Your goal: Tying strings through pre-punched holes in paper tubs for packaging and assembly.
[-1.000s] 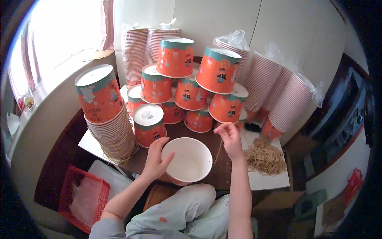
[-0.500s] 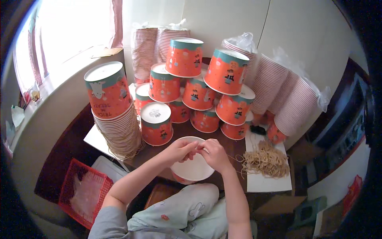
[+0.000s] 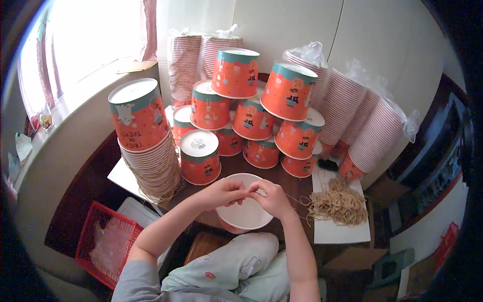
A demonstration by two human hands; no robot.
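Observation:
An open paper bucket [image 3: 246,215], white inside with orange showing low on its outside, stands mouth up at the table's near edge, just above my lap. Over its mouth, my left hand [image 3: 229,193] and my right hand [image 3: 271,197] meet fingertip to fingertip, both closed in a pinch. Whatever lies between the fingers is too small to make out. A thin tan cord [image 3: 298,200] runs from beside my right wrist toward a tangled heap of cords [image 3: 338,202] on a white board at the right.
Upside-down orange and teal buckets [image 3: 235,75] are piled across the table. At the left stands a tall nested stack [image 3: 151,163] with cords hanging round it. Bagged stacks [image 3: 344,103] line the wall. A red plastic basket [image 3: 132,236] sits low at the left.
My hands remain over the bucket, with the fingertips slightly shifted and my left hand a little lower. The whole view has moved slightly; the piled buckets stay as they were.

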